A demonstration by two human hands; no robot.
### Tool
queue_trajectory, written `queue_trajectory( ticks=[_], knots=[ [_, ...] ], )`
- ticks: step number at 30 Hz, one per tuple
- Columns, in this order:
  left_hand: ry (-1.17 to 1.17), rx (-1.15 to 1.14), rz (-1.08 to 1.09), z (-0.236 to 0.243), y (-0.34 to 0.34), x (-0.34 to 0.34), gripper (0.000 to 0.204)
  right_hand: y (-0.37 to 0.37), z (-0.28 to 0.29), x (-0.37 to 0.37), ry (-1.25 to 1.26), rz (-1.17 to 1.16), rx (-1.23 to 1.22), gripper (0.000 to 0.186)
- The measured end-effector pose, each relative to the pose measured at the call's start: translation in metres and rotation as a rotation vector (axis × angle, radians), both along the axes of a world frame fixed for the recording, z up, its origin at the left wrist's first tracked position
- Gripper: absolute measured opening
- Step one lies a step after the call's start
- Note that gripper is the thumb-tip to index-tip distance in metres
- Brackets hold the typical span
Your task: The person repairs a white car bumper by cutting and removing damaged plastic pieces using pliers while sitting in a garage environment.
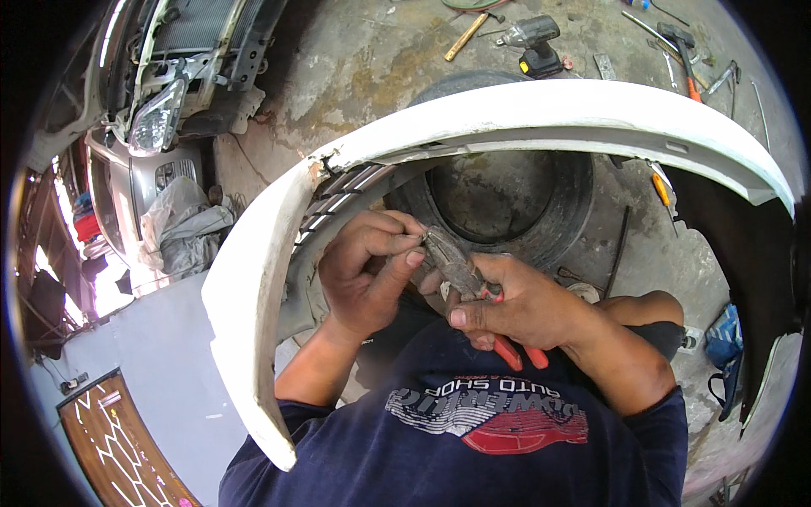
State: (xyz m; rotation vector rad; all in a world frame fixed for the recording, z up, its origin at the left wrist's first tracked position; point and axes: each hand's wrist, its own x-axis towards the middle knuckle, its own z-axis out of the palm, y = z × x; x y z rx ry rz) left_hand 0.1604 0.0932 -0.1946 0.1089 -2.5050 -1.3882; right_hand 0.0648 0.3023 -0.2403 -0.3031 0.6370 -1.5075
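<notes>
My right hand (528, 304) is wrapped round a pair of pliers (454, 260) with dark, worn jaws and red handles. The handles point down toward my shirt, and the jaws point up and left. Thumb and forefinger of my left hand (365, 266) pinch together right at the tip of the jaws. Whatever lies between those fingers is too small to make out. A white, cracked car bumper (515, 106) arches around both hands, its broken corner up and left of my left hand. Below it a black tire (579, 211) lies on the floor, just beyond the pliers.
On the concrete beyond the bumper lie a cordless impact wrench (532, 42), a wooden-handled hammer (466, 37) and another hammer (681, 51). An orange-handled tool (660, 189) sits inside the arch. A car front with a headlight (159, 118) stands at far left, near a plastic bag (173, 215).
</notes>
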Motion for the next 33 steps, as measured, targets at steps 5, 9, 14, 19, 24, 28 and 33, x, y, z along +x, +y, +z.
queue_trajectory(
  ticks=[5,9,14,19,24,28,33],
  knots=[
    [-0.064,0.306,0.061,-0.008,0.006,0.007,0.010,-0.003,-0.018,0.018,-0.436,0.058,-0.195,0.038],
    [-0.124,0.338,0.065,-0.010,0.004,0.007,0.010,-0.004,-0.028,0.024,-0.632,0.092,-0.287,0.041],
    [-0.133,0.215,0.158,-0.005,0.004,0.006,0.007,-0.005,-0.015,0.001,-0.214,0.058,-0.150,0.044],
    [-0.109,0.219,0.293,0.010,0.002,0.001,0.009,0.000,-0.018,-0.009,0.382,-0.072,0.059,0.040],
    [-0.163,-0.337,0.333,0.030,-0.003,0.005,0.015,0.001,-0.004,-0.017,0.759,-0.340,0.192,0.032],
    [-0.183,-0.170,0.470,0.037,0.008,0.001,0.020,-0.015,0.009,-0.017,1.181,-0.733,0.040,0.037],
    [-0.162,-0.491,0.308,0.041,-0.002,0.002,0.019,-0.042,0.022,-0.014,1.443,-0.941,0.006,0.042]
  ],
)
